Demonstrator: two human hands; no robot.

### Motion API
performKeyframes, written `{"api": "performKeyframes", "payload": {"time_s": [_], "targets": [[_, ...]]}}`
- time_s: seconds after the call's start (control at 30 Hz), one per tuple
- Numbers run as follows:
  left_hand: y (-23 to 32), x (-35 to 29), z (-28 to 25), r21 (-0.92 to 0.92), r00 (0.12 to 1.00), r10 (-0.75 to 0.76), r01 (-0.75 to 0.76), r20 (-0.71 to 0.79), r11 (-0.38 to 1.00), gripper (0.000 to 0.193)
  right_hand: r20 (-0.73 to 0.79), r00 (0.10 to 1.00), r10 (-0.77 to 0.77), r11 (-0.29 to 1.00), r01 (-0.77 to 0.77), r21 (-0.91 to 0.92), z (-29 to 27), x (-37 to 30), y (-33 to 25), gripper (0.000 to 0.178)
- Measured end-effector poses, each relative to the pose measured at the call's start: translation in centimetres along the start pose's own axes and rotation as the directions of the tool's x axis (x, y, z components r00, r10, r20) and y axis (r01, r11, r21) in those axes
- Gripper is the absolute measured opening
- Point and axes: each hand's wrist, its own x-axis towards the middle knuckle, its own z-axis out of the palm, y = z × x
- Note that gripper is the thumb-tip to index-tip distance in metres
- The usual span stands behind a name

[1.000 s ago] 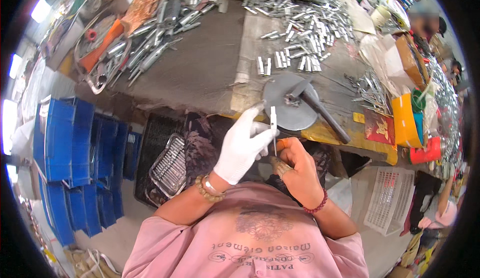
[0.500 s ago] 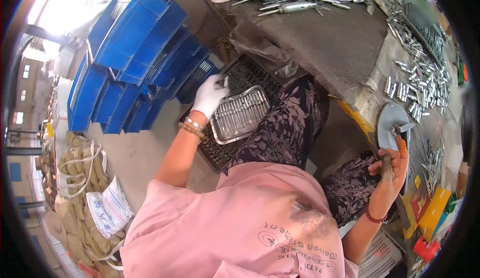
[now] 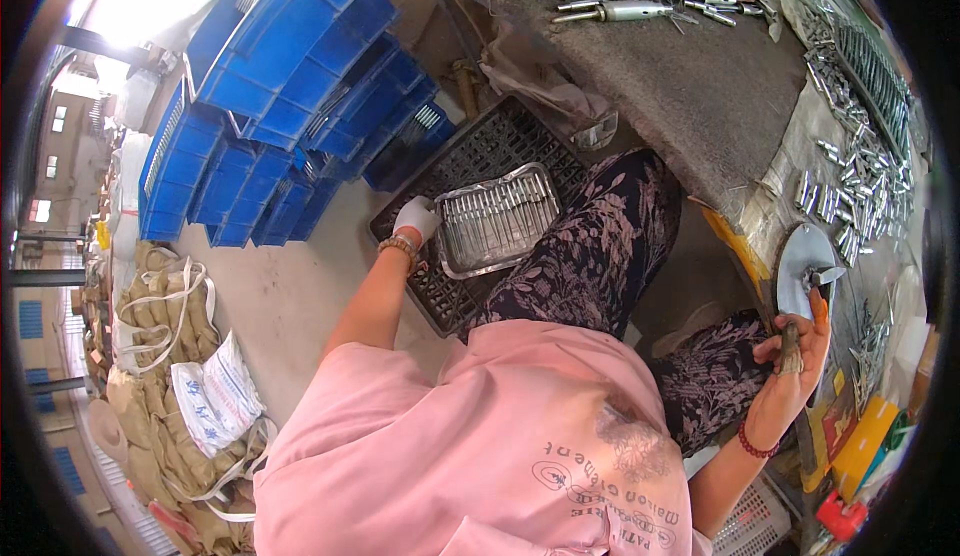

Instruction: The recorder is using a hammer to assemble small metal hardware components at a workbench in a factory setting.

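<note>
My left hand [image 3: 418, 218], in a white glove, is at the left rim of a shallow metal tray [image 3: 455, 268]. Its fingers are partly hidden, so whether they grip the rim is unclear. Slim metal rods [image 3: 500, 218] lie side by side in the tray, which rests on a black plastic crate [image 3: 440, 294] beside my thigh. On the right, the fingers of my bare right hand [image 3: 797, 361] are wrapped round a worn wooden-handled tool [image 3: 790, 341]; one finger has an orange cover. Just beyond this hand is a grey round metal plate [image 3: 797, 256].
Stacked blue bins [image 3: 290, 76] stand at the far left. Metal parts [image 3: 840, 196] lie heaped on the workbench [image 3: 690, 86], with more tubular parts [image 3: 630, 11] at its far edge. A white sack [image 3: 215, 401] lies on khaki cloth [image 3: 150, 396]. A pale perforated basket [image 3: 750, 516] sits low right.
My left hand has come down from above the tray, where it held a small metal piece, to the tray's left rim. My right hand keeps its grip on the wooden-handled tool. The view has shifted slightly.
</note>
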Motion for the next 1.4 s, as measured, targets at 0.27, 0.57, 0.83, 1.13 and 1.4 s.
{"api": "performKeyframes", "payload": {"time_s": [0.27, 0.57, 0.83, 1.13, 1.4], "targets": [[2.4, -2.9, -0.3, 0.113, 0.999, -0.039, 0.041, -0.014, 0.993, 0.045, -0.019, 1.000, -0.008, 1.000, 0.008, 0.015, 0.4, 0.3, 0.5, 0.050], [8.6, -3.4, -5.0, -0.148, 0.830, 0.152, -0.270, -0.536, 0.952, 0.030, -0.085, 0.996, 0.018, 0.998, -0.013, 0.058, 0.5, -0.2, -0.1, 0.044], [32.8, -15.0, -13.9, -0.362, 0.466, 0.731, -0.878, -0.498, 0.313, 0.018, 0.081, 0.986, 0.144, 0.966, -0.158, 0.203, 0.2, -0.8, -1.6, 0.050], [50.8, -17.5, -7.7, 0.033, -0.262, 0.964, -0.964, 0.039, -0.263, 0.050, -0.013, 1.000, -0.019, 1.000, 0.019, -0.017, -3.4, -2.5, -3.4, 0.034], [51.7, -18.1, -7.9, 0.010, -0.148, 0.985, -0.989, 0.085, -0.150, 0.030, -0.287, 0.883, -0.371, 0.555, -0.037, -0.831, -16.7, -0.6, -2.3, 0.024]]}}
